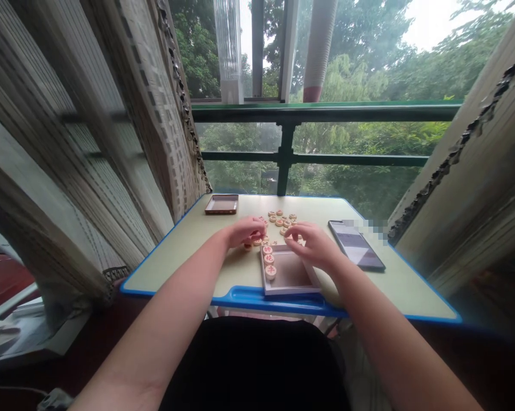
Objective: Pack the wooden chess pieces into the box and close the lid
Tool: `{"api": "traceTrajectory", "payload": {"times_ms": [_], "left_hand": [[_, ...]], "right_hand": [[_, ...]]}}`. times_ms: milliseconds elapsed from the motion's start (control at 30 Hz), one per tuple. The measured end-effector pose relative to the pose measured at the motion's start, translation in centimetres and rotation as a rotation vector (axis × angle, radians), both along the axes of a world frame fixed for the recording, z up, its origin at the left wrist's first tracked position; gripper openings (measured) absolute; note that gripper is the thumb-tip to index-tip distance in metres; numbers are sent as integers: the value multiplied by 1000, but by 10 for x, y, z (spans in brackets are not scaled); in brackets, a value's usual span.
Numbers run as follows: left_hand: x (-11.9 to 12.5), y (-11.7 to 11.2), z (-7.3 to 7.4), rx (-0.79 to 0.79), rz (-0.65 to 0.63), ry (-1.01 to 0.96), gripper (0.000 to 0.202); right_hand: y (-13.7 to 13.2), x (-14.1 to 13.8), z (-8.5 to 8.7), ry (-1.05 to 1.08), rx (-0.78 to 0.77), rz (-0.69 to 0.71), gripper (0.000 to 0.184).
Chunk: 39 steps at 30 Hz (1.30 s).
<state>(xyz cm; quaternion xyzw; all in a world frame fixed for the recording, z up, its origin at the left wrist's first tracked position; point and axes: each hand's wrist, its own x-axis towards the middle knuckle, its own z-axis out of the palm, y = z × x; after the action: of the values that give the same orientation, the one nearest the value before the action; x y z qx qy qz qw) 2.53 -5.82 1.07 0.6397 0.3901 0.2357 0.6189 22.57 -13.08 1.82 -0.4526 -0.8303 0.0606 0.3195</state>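
Note:
Round wooden Chinese chess pieces (280,222) with red and dark characters lie loosely clustered on the table, around and between my two hands. My left hand (248,230) is at the cluster's left side, its fingers curled together, and what they may hold is hidden. On the other side, my right hand (306,242) hovers at the far right edge of an open shallow box (292,273), thumb apart from the bent fingers; pieces are near its fingertips. Inside the box, a red-lettered piece (270,272) and two more stand in a column along the left wall.
A shallow brown-edged box part (221,204) lies at the table's far left. To the right is a dark phone or tablet (357,245). The pale table (176,262) has a blue rim; curtains (146,114) flank it, and a green railing (326,113) stands behind.

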Motion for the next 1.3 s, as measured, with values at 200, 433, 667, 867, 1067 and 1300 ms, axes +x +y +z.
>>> {"api": "traceTrajectory", "payload": {"times_ms": [200,433,667,867,1067,1300], "left_hand": [[2,2,0,80,91,-61,8],[9,3,-5,192,248,-156,9],[9,12,-15,342,304,-112,9],[10,3,-4,204,333,-200,11],[10,3,-4,319,350,-111,13],[10,3,-19,832,402,294,22]], "right_hand": [[7,3,-4,-190,-67,29,12],[15,6,-9,-72,-78,-94,14],[41,25,-30,-113,-6,-423,25],[43,22,-31,-197,-108,-477,19],[43,23,-27,-111,-264,-592,18],[25,17,-13,110,-118,-419,24]]}}
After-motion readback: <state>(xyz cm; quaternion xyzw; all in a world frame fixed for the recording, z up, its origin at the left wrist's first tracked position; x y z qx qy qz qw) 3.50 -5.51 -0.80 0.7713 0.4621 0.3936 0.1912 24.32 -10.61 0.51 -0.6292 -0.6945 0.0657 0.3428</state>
